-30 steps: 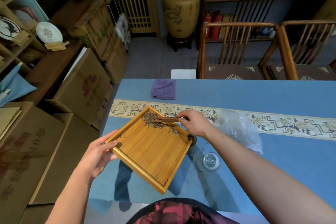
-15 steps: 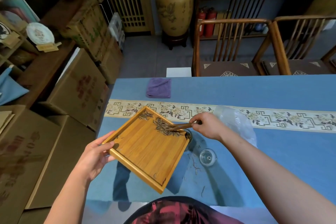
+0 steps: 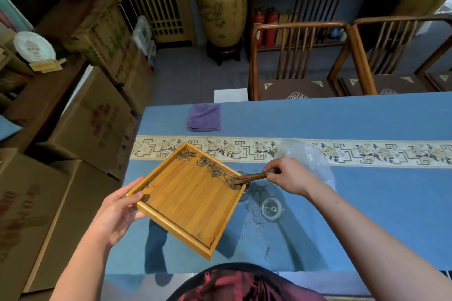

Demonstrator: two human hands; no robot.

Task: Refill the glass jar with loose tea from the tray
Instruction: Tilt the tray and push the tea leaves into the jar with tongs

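While the left hand [image 3: 117, 212] grips one corner of the wooden tray [image 3: 188, 198] and holds it up, tilted, over the blue bench [image 3: 367, 203], the right hand [image 3: 291, 178] pinches a thin brown stick [image 3: 252, 176] in its fingers. Both hands are closed around what they hold. The stick's tip lies in the loose tea [image 3: 215, 171], which sits in a line along the far edge of the tray, with a small clump in the top corner.

Only a bit of the glass jar [image 3: 245, 190] shows. It stands on the bench, tucked under the tray's right corner, where the stick pushes the tea. A round glass lid [image 3: 271, 208] lies near it, and a clear plastic bag [image 3: 305, 161] lies behind the right hand.

Tea could miss the jar. Some leaves already lie scattered on the bench [image 3: 255, 221] beside the lid. I think the jar mouth is small and mostly hidden, so a hard push, or a tray tipped too far, could send tea over the side. A bump from the tray corner could also knock the jar over.
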